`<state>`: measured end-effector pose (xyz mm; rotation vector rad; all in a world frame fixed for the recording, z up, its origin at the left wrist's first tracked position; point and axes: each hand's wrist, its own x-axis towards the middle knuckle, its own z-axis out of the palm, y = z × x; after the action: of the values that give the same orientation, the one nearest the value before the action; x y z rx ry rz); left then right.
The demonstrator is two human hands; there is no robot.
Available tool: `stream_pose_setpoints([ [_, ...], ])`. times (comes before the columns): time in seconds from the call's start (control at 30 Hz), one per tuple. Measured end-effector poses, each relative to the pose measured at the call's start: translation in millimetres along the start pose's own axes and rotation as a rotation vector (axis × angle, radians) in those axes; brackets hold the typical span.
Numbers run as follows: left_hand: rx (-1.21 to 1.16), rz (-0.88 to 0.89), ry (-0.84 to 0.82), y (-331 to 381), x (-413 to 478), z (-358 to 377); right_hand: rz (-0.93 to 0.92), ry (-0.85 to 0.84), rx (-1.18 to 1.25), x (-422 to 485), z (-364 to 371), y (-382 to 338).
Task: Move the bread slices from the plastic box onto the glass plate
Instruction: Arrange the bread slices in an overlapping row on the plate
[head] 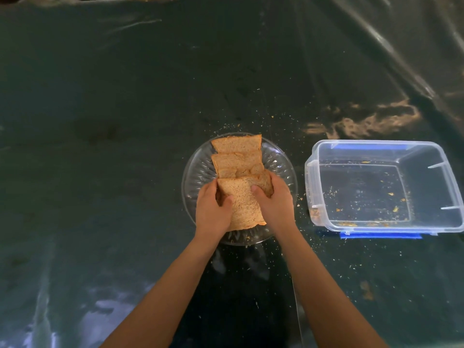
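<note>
A round glass plate (198, 169) sits in the middle of the table. Brown bread slices (237, 145) lie on it in an overlapping row running away from me. The nearest slice (242, 202) is gripped from both sides: my left hand (212, 209) holds its left edge and my right hand (275, 199) holds its right edge, thumbs on top. This slice rests over the plate's near half. The clear plastic box (376, 146) stands to the right of the plate and holds only crumbs.
Dark shiny plastic sheeting (125, 109) covers the table and rises in folds at the far right. Crumbs are scattered around the plate and box. A blue lid clip (380, 236) sticks out under the box's near edge.
</note>
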<state>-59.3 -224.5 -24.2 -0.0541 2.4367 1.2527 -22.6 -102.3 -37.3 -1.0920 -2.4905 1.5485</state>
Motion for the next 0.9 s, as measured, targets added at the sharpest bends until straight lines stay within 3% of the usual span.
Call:
stream_pose_setpoints([
  [0.17, 0.004, 0.020, -0.003, 3, 6, -4, -0.013, 0.008, 0.001, 0, 2, -6],
  [0.37, 0.036, 0.029, 0.115, -4, -19, -1, -0.001, 0.135, -0.021, -23, 4, -1],
  [0.9, 0.023, 0.002, 0.076, -11, -26, 0, 0.021, 0.095, -0.031, -39, 6, 4],
])
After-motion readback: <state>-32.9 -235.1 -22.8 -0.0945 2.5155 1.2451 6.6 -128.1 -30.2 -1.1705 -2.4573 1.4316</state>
